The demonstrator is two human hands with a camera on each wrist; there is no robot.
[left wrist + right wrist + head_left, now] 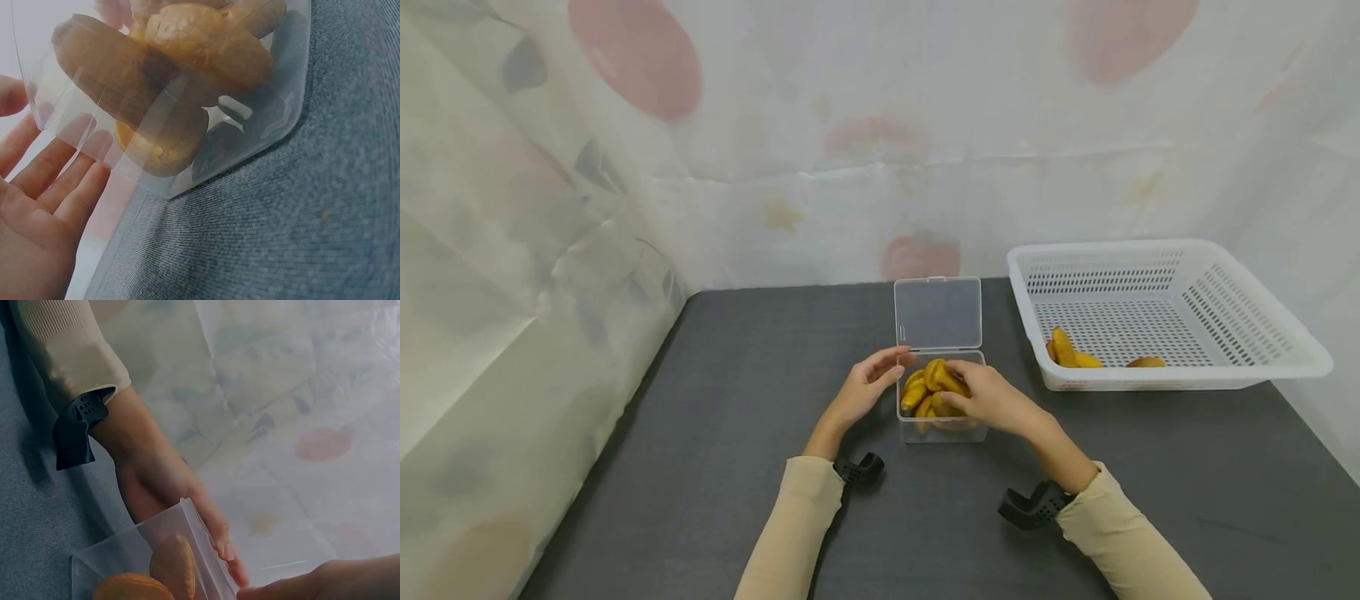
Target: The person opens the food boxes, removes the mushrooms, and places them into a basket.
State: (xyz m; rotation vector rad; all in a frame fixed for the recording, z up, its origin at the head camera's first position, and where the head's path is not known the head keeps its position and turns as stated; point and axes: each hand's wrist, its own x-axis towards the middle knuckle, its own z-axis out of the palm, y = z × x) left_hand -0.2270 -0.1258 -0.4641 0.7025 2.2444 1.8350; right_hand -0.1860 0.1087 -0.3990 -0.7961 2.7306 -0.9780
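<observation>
A clear plastic box [942,432] with its lid [937,312] tipped back holds several small yellow-brown bananas [914,395]. My right hand [996,402] reaches over the box's right side, thumb and fingers around a banana [950,381] at the top of the pile. My left hand [867,387] is at the box's left side; in the left wrist view its extended fingers [65,169] touch the clear wall. Through that wall, rounded fruit [206,47] shows. In the right wrist view, only part of my right hand [337,578] appears, and its fingertips are hidden.
A white perforated basket [1168,379] stands to the right of the box. More bananas [1063,348] lie inside near its front left, and another yellow-brown piece [1146,362] lies by the front wall. A dark grey cloth [737,400] covers the table, with a patterned curtain [775,167] behind.
</observation>
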